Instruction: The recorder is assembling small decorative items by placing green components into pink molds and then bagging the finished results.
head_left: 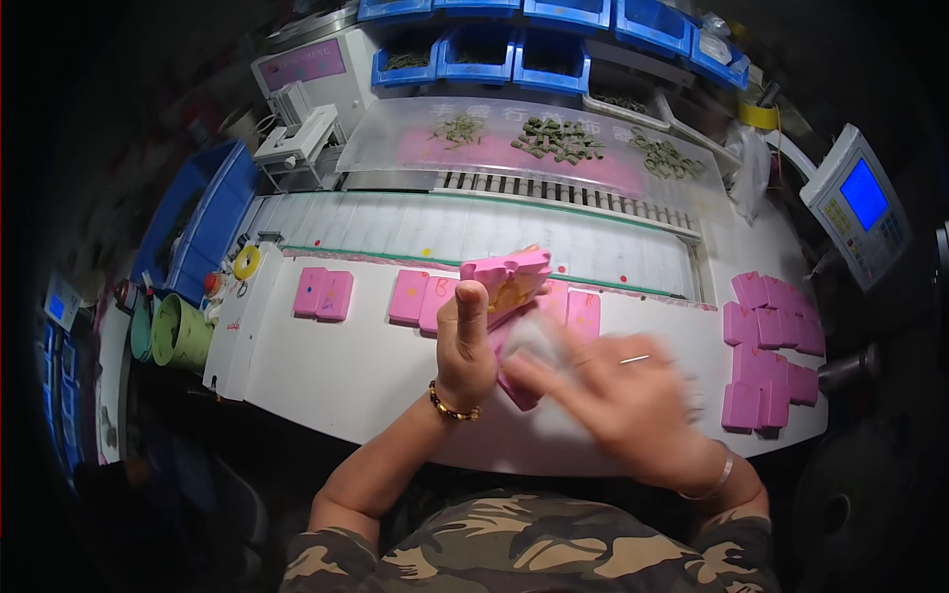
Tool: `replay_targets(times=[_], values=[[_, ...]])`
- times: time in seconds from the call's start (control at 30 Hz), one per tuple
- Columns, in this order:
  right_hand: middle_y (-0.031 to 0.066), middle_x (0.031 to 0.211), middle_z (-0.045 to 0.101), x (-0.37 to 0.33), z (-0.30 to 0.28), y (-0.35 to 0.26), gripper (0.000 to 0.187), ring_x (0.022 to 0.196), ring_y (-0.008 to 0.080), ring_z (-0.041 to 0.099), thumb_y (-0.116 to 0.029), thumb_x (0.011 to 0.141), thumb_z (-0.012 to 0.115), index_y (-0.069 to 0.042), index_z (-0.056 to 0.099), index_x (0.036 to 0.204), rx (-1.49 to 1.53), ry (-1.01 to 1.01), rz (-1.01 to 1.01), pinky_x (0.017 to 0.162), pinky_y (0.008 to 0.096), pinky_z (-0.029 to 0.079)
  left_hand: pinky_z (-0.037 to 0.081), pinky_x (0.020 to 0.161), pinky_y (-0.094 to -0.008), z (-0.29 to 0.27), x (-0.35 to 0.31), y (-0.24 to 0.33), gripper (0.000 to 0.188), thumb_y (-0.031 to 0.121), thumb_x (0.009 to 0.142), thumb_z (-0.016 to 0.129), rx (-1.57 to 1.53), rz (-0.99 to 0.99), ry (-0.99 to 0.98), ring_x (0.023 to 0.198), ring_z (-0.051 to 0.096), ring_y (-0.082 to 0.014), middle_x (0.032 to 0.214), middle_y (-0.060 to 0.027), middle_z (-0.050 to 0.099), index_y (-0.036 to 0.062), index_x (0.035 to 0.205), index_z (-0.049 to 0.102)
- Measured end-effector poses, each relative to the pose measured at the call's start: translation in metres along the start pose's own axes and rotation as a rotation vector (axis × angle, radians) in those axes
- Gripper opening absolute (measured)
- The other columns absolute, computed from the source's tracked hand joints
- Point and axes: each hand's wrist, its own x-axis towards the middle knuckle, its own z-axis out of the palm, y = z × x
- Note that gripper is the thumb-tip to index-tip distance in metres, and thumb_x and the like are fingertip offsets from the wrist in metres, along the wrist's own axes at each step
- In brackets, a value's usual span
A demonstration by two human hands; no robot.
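Note:
My left hand (465, 341) grips a pink rubber mould (479, 270), its thumb pointing up. The mould is spread apart, with a yellowish patch inside and a lower pink part (522, 390) angled toward me. Smeared by motion, my right hand (628, 390) holds a whitish soft wad (534, 341) against or just in front of the mould; contact is hard to tell. Behind the hands, more pink blocks (407, 296) lie in a row, partly hidden. A pair of pink blocks (323, 294) sits farther left.
Pink blocks (761, 366) crowd the white worktop's (386, 381) right end. A roller conveyor (474, 232) crosses behind, below a clear sheet (386, 138) bearing small greenish pieces (559, 138). Blue bins (474, 54) line the back. A control panel (860, 198) stands right, a green bucket (181, 331) left.

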Motion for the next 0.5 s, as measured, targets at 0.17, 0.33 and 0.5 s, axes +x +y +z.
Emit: replay_targets(times=[0.17, 0.33, 0.5], values=[[0.017, 0.135, 0.056, -0.032, 0.021, 0.008, 0.058, 0.08, 0.019, 0.059, -0.014, 0.079, 0.062, -0.023, 0.056, 0.136, 0.009, -0.14, 0.04, 0.076, 0.0353, 0.044, 0.054, 0.075, -0.0301, -0.009, 0.002, -0.003, 0.079, 0.065, 0.097, 0.033, -0.226, -0.03, 0.05, 0.081, 0.065, -0.0164, 0.096, -0.0123, 0.065, -0.0061, 0.125, 0.053], [0.0195, 0.131, 0.057, -0.072, 0.02, 0.057, 0.06, 0.086, 0.0276, 0.063, -0.004, 0.078, 0.064, -0.019, 0.056, 0.135, -0.113, -0.239, 0.332, 0.079, 0.0394, 0.043, 0.058, 0.069, -0.0349, -0.021, 0.007, -0.006, 0.083, 0.069, 0.096, 0.024, -0.187, -0.148, 0.172, 0.08, 0.068, -0.0233, 0.096, -0.0186, 0.066, -0.0038, 0.122, 0.053], [0.0219, 0.131, 0.056, -0.086, 0.041, 0.076, 0.06, 0.096, 0.0348, 0.062, 0.0, 0.076, 0.067, -0.011, 0.054, 0.134, -0.122, -0.384, 0.632, 0.086, 0.0431, 0.043, 0.06, 0.058, -0.037, -0.017, 0.006, 0.001, 0.087, 0.069, 0.096, 0.013, -0.438, -0.359, -0.005, 0.077, 0.071, -0.0303, 0.107, -0.0205, 0.065, -0.003, 0.125, 0.052]])
